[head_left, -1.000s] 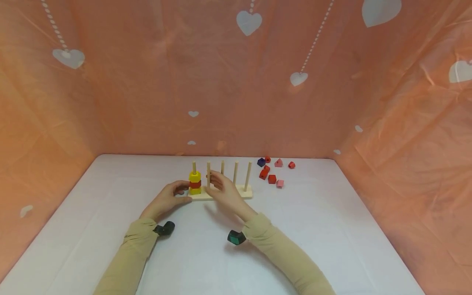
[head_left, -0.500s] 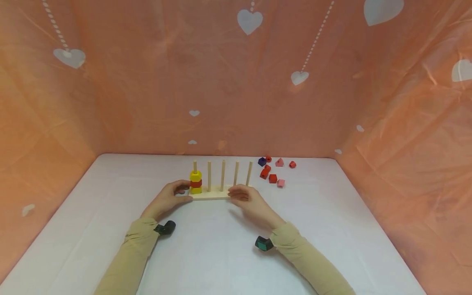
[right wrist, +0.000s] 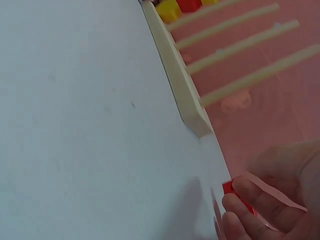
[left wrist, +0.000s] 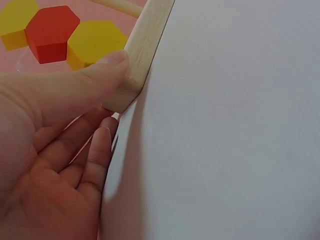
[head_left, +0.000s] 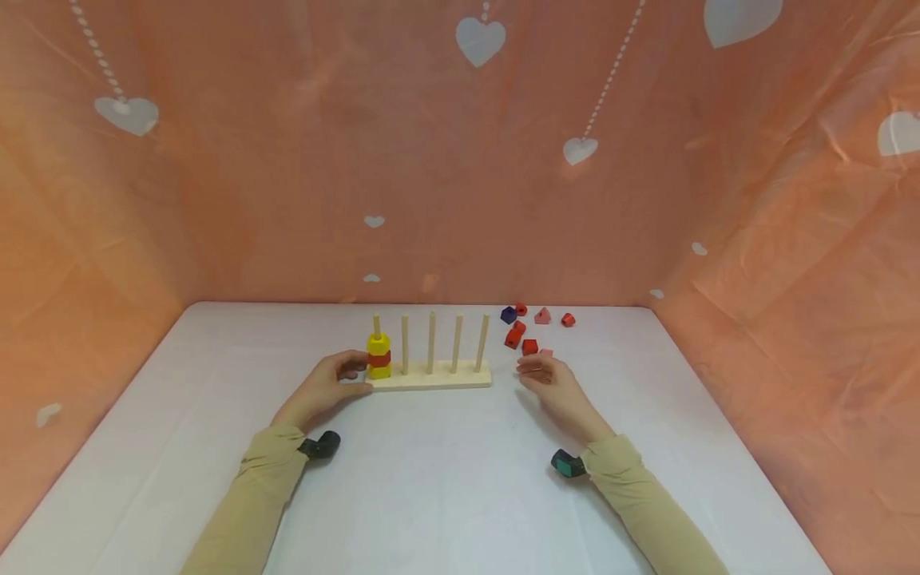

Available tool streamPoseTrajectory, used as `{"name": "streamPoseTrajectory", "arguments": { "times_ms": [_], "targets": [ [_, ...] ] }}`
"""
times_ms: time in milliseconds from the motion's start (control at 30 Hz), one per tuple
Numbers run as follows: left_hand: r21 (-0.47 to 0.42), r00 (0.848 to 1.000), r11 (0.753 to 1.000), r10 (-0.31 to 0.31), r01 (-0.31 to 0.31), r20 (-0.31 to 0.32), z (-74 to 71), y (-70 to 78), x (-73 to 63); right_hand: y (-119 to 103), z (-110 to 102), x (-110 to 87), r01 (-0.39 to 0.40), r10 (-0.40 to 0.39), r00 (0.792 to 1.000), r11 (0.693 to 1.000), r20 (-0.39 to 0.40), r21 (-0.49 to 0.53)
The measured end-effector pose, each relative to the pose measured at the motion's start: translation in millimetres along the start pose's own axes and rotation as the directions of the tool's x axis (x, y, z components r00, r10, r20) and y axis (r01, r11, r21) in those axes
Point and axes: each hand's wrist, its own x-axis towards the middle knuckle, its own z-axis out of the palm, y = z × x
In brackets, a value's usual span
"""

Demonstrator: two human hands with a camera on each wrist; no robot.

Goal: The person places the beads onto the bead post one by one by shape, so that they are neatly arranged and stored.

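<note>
At the left end of a wooden peg stand (head_left: 438, 379), my left hand (head_left: 329, 387) grips the base. In the left wrist view its thumb (left wrist: 107, 67) presses the wood, while the fingers curl behind the end. A yellow bead (head_left: 378, 342), a red bead (head_left: 379, 358) and another yellow bead (head_left: 379, 372) are stacked on the leftmost peg. My right hand (head_left: 557, 390), fingers loosely bent, hovers just in front of the loose beads. In the right wrist view a red bead (right wrist: 228, 187) shows past its fingertips. The hand partly covers a pink bead (head_left: 547, 352).
Beyond the right hand lie more beads: a dark purple one (head_left: 509, 315), a pink triangular one (head_left: 542, 316) and several red ones (head_left: 513, 339). The other pegs (head_left: 431, 343) stand upright and bare. An orange curtain with hearts (head_left: 431, 200) closes off the table's far edge.
My right hand has moved right, from the second peg past the stand's right end to the loose beads. The left hand stays at the stand's left end.
</note>
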Motion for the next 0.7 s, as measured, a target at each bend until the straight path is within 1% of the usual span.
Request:
{"name": "streamPoseTrajectory", "arguments": {
  "times_ms": [33, 133, 300, 400, 500, 633, 700],
  "targets": [
    [-0.01, 1.0, 1.0, -0.005, 0.005, -0.004, 0.1, 0.2, 0.2, 1, -3, 0.4, -0.005, 0.004, 1.0, 1.0, -0.014, -0.005],
    [-0.018, 1.0, 1.0, 0.013, -0.014, -0.015, 0.7, 2.1, 1.4, 4, -11, 1.6, -0.02, 0.02, 0.999, 1.0, -0.041, -0.003],
    [-0.027, 0.999, 0.999, 0.018, -0.019, -0.029, 2.7, 6.4, 4.2, 6, -16, 1.8, -0.045, 0.045, 0.996, 0.999, -0.08, 0.0],
    [-0.047, 1.0, 0.999, 0.017, -0.018, -0.025, 4.9, 8.2, 5.8, 6, -18, 1.5, -0.08, 0.08, 0.99, 0.997, -0.112, 0.01],
    [-0.065, 1.0, 0.998, 0.018, -0.019, -0.017, 7.6, 9.4, 7.2, 5, -19, 1.8, -0.111, 0.11, 0.985, 0.994, -0.135, -0.001],
    [-0.093, 1.0, 0.996, 0.015, -0.015, 0.003, 10.3, 10.9, 8.8, 4, -21, 4.4, -0.119, 0.114, 0.981, 0.993, -0.155, -0.026],
    [-0.1, 1.0, 0.995, 0.028, -0.027, 0.007, 10.7, 11.6, 9.8, 4, -23, 6.5, -0.114, 0.108, 0.98, 0.993, -0.164, -0.029]
  ]
}}
